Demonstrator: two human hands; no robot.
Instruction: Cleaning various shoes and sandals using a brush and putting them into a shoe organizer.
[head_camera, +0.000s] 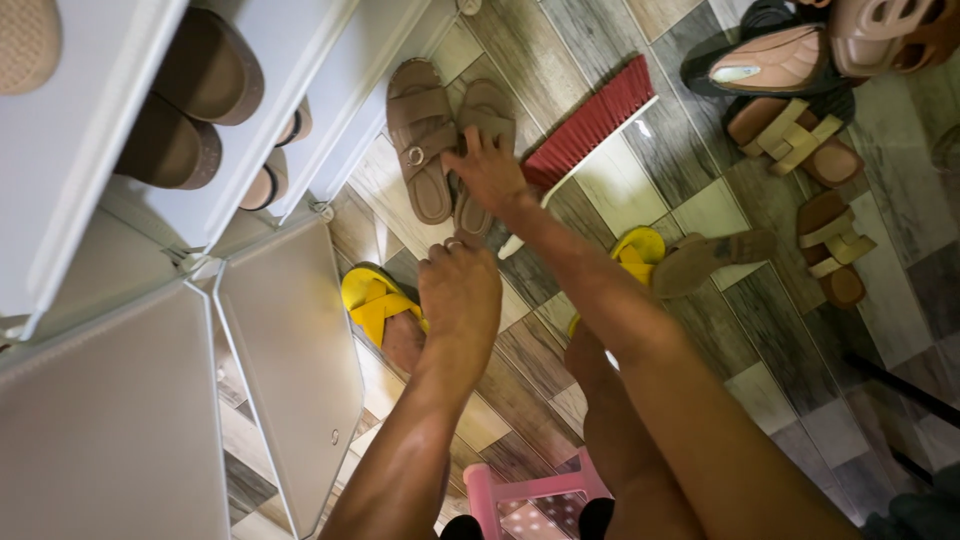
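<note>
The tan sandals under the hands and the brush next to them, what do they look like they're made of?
The tan sandals look like matte faux leather or suede: soft dull straps, one with a metal ring. The right hand rests on them. The brush looks like plastic: stiff red bristles on a glossy white back.

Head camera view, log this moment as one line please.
right hand: on taupe slide sandals | left hand: at sandal's heel end, grip unclear | nearby: red brush, yellow slippers on feet | white shoe cabinet open
</note>
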